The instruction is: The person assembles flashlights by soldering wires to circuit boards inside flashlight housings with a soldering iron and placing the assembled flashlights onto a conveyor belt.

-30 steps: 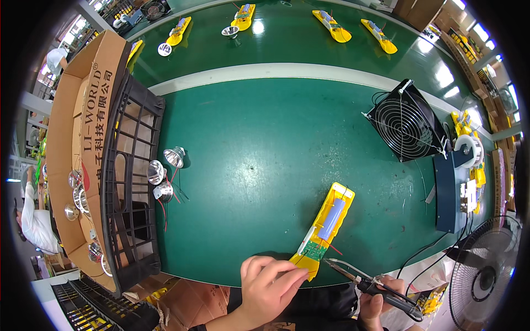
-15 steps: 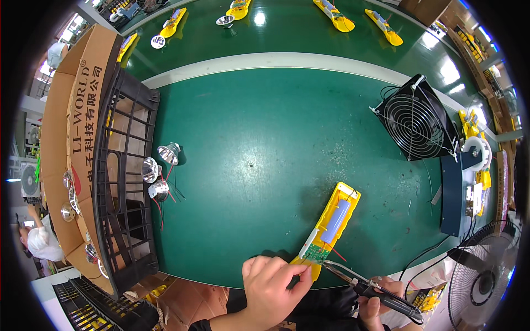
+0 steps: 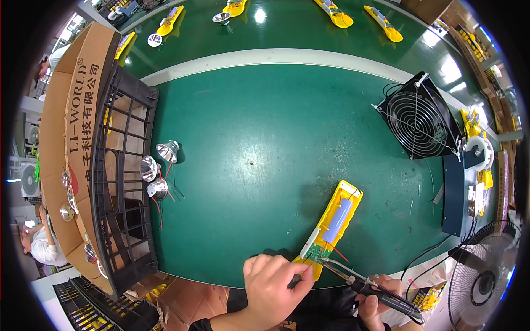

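A yellow plastic housing (image 3: 353, 194) lies slanted near the front edge of the table. In it sit a pale purple cylindrical battery (image 3: 338, 220) and a green circuit board (image 3: 316, 252), with a short red wire sticking out. My left hand (image 3: 275, 286) is closed on the housing's near end, its thumb and forefinger pinching there; the other fingers curl in. In my right hand (image 3: 381, 298) is a black-handled soldering iron (image 3: 369, 288) with a thin metal guide beside it. Its tip reaches the circuit board; whether it touches I cannot tell.
At left, a black plastic crate (image 3: 124, 182) stands by a cardboard box (image 3: 83, 110), with several reflector cups (image 3: 167, 151) alongside. A black fan (image 3: 417, 121) and a white reel (image 3: 479, 153) stand right. More yellow housings (image 3: 337, 14) lie on the green surface beyond the pale rail.
The soldering iron's tip has shifted slightly left over the circuit board. My left hand keeps its hold on the housing. The view has moved a little.
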A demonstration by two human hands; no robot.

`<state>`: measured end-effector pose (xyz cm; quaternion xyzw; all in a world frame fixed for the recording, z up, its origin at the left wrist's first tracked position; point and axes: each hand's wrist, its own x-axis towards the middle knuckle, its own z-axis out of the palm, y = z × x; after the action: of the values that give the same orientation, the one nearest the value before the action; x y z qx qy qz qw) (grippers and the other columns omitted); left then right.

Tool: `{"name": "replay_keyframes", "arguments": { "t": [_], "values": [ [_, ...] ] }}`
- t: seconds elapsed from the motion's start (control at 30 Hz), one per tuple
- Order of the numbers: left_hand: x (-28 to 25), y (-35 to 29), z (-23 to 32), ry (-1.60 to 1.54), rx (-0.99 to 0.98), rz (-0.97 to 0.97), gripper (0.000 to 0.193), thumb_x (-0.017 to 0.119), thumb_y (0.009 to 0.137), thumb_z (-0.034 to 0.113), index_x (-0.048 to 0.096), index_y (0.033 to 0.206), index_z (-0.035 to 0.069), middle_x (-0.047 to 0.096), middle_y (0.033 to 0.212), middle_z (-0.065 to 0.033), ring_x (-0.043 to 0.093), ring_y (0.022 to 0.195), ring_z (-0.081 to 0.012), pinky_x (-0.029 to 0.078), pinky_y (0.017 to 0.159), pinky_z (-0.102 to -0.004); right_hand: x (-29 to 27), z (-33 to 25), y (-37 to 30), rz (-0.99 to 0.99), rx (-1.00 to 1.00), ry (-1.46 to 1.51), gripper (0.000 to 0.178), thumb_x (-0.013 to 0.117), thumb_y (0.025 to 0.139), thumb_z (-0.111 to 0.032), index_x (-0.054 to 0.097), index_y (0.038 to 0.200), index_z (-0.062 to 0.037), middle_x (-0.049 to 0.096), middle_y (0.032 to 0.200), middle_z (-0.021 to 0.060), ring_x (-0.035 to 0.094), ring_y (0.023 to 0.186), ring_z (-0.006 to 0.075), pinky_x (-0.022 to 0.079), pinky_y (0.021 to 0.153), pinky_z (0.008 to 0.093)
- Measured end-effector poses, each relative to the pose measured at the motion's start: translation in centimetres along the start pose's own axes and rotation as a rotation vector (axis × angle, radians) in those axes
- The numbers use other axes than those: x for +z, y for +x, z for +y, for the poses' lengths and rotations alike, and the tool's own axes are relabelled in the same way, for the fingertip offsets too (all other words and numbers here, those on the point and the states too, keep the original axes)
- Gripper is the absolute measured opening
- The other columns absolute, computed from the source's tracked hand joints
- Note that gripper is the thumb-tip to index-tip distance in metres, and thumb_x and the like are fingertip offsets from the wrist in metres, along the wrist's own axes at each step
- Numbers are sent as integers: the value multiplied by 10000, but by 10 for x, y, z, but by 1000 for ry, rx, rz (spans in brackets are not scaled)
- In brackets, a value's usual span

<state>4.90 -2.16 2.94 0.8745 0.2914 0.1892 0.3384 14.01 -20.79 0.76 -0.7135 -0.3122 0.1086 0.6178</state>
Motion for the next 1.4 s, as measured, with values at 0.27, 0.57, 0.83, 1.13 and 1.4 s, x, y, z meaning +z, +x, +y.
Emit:
{"name": "replay_keyframes", "arguments": {
  "t": [0.27,0.57,0.83,1.13,1.4],
  "values": [
    [1,1,-1,-16,2,17,151,701,562,60,570,610,117,398,507,29,383,501,-143,287,547,-286,3,0,-6,105,39,28,387,617,767,-304,364,836,-19,500,573,57,496,405,111,413,422,227],
    [0,0,-1,-18,-9,-4,148,699,565,60,574,613,123,406,508,30,399,506,-144,297,555,-285,7,0,-4,173,-28,34,398,621,764,-315,368,831,-16,483,563,56,484,390,105,411,420,224],
    [3,-5,-2,-2,3,28,135,698,581,57,586,631,115,447,527,30,457,531,-154,360,633,-307,10,0,-3,255,-31,32,412,603,773,-345,366,826,-12,482,585,64,478,389,98,409,425,217],
    [-6,-10,14,34,20,30,226,713,595,80,572,771,79,498,634,-15,491,589,-185,402,669,-322,-1,4,-12,360,-133,72,353,591,774,-294,382,818,-13,479,517,45,466,386,88,386,405,188],
    [14,49,37,297,-9,-134,346,669,640,218,502,831,-17,513,792,-176,535,720,-324,451,637,-393,-33,18,-34,484,-23,206,364,596,768,-312,394,831,-16,469,549,48,438,383,72,342,394,170]
  ]
}}
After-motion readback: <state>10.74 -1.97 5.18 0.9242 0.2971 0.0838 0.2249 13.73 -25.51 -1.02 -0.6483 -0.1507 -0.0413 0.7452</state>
